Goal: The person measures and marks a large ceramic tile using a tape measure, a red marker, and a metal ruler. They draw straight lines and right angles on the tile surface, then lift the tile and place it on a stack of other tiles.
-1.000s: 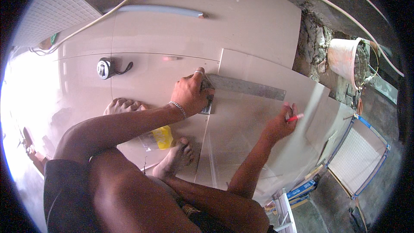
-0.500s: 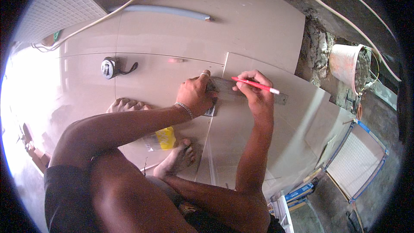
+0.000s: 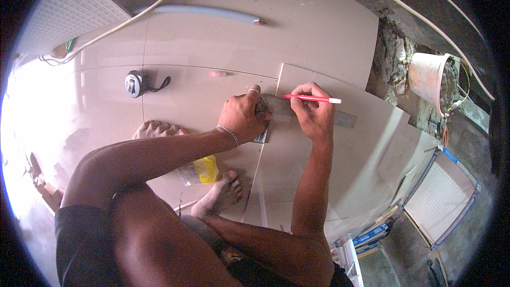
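Observation:
My left hand (image 3: 241,117), with a ring and a chain bracelet at the wrist, is closed over the stock end of a grey metal try square (image 3: 344,119), pressing it down. The square's blade runs to the right across a loose beige tile (image 3: 366,149), passing under my right hand (image 3: 313,111). Pinched in my right fingers is a red pen (image 3: 311,98) with a white end. Its tip points left, close to the blade's far edge; whether it touches the tile I cannot tell.
Left of my hands lie a tape measure (image 3: 137,83) and a small pink piece (image 3: 218,74). A grey pipe (image 3: 212,14) lies farther off. My bare feet flank a yellow-and-clear plastic packet (image 3: 204,170). A mortar-stained bucket (image 3: 427,82) and framed mesh screen (image 3: 441,194) stand right.
My right hand has shifted slightly left and away from me, and the pen now lies more level. My left hand and the try square stay nearly in place.

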{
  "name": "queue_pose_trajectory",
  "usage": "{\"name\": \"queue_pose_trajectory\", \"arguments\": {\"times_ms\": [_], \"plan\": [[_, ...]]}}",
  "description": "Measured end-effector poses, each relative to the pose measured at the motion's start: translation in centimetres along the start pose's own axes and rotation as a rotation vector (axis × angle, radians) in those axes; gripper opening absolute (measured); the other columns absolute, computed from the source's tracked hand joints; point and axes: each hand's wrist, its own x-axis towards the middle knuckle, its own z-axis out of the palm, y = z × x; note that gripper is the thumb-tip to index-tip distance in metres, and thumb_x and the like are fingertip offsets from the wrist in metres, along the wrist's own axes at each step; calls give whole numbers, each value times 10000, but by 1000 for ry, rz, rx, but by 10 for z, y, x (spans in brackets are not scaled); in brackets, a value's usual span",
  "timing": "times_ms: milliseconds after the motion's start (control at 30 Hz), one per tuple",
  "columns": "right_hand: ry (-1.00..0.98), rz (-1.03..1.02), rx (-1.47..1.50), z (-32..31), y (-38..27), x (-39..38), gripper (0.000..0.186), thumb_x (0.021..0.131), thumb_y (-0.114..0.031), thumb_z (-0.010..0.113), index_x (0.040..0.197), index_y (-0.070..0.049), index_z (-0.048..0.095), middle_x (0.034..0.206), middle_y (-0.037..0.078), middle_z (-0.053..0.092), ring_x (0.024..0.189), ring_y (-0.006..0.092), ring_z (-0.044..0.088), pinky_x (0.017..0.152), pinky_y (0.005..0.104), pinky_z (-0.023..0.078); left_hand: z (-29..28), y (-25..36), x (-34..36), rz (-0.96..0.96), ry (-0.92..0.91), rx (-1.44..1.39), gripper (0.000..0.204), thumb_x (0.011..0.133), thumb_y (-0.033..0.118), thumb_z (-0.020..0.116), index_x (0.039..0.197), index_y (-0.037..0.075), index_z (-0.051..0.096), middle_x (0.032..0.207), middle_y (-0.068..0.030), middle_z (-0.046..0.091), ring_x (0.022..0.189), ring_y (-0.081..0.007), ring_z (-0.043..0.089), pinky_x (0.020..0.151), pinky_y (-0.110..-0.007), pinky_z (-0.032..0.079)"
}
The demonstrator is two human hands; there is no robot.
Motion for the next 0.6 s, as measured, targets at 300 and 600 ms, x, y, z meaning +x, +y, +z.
{"name": "queue_pose_trajectory", "arguments": {"times_ms": [300,600], "plan": [[-28,-3,-114,-3,-8,-3,88,886,-72,765,942,-41,705,829,25,712,774,99,657,723,295,538,-1,2,0,-13,4,13,628,810,243,852,1311,21,547,907,-257,751,877,-468,752,754,-545,616],[-46,3,-219,8,-14,1,115,882,-100,803,945,-40,729,861,69,766,791,134,711,747,319,565,-3,8,2,-79,-13,42,615,791,223,860,1304,41,575,918,-256,758,897,-464,761,777,-542,627]]}}
